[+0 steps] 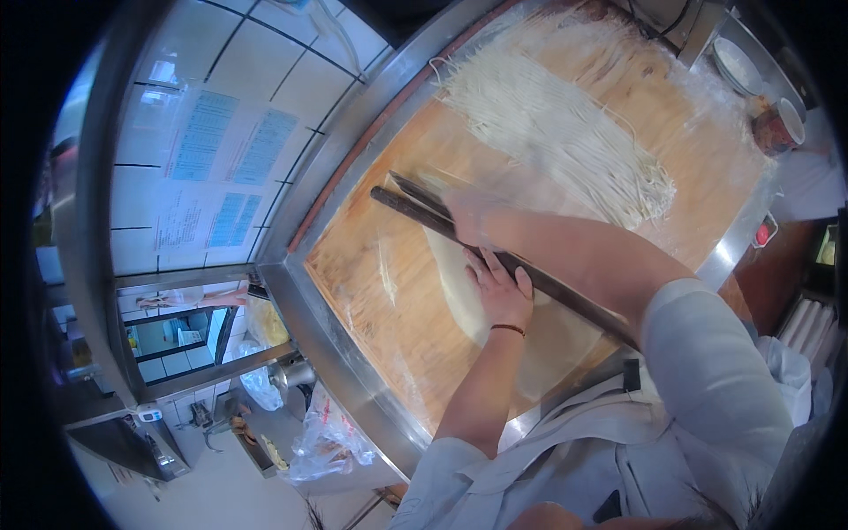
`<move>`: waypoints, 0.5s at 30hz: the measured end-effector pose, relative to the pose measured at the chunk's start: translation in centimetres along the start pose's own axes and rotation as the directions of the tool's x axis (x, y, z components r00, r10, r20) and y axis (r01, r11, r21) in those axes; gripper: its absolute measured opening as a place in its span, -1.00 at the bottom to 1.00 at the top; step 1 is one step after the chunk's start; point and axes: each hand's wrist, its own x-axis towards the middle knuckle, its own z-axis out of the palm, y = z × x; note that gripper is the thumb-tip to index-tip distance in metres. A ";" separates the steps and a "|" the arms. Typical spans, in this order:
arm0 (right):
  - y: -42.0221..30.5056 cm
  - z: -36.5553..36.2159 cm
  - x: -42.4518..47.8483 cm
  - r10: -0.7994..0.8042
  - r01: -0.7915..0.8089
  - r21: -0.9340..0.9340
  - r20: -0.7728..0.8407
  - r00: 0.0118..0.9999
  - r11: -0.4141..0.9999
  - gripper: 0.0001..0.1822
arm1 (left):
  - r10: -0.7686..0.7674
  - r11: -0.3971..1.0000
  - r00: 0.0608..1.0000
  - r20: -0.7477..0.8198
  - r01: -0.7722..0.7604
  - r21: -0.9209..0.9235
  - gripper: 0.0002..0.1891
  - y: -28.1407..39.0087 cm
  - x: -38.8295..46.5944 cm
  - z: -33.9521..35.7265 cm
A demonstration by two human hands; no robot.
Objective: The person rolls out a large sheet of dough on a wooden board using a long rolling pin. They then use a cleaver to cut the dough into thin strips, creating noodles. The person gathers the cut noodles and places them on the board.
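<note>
A long dark wooden rod (570,291) lies diagonally over a thin pale dough sheet (454,285) on a floured wooden board (358,271). My left hand (500,285), with a thin bracelet at the wrist, rests flat on the sheet, its spread fingertips touching the rod. My right forearm crosses above the rod. My right hand (470,209) is motion-blurred beside a second dark rod-like piece (414,189); its fingers and grip are unclear. Beyond the right hand lies a wide bundle of cut noodles (563,132), dusted with flour.
A metal rim (371,377) borders the board, with a tiled wall (265,59) at the left. A bowl of white powder (735,66) and a reddish container (778,129) stand at the upper right. Clear plastic bags (331,440) lie on a lower surface at the bottom left.
</note>
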 end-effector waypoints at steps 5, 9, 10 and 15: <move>5.0 -2.1 -15.6 0.126 -0.110 -0.175 0.083 0.988 0.978 -0.65 | -0.074 0.995 0.997 0.026 0.075 -0.066 -0.19 -1.0 -0.5 -0.2; 11.3 -0.8 -30.6 0.119 -0.097 -0.279 0.063 0.991 0.955 -0.68 | -0.037 0.999 0.999 0.004 0.037 0.035 -0.16 -0.9 -0.3 0.4; 11.3 -0.8 -32.7 0.197 -0.172 -0.269 0.066 0.978 0.948 -0.70 | -0.037 0.999 0.999 0.003 0.037 0.030 -0.15 -0.4 -0.2 0.1; 13.0 0.2 -36.3 0.186 -0.147 -0.265 0.127 0.974 0.953 -0.73 | -0.015 0.998 1.000 -0.019 0.016 0.054 -0.15 -0.4 -0.1 0.1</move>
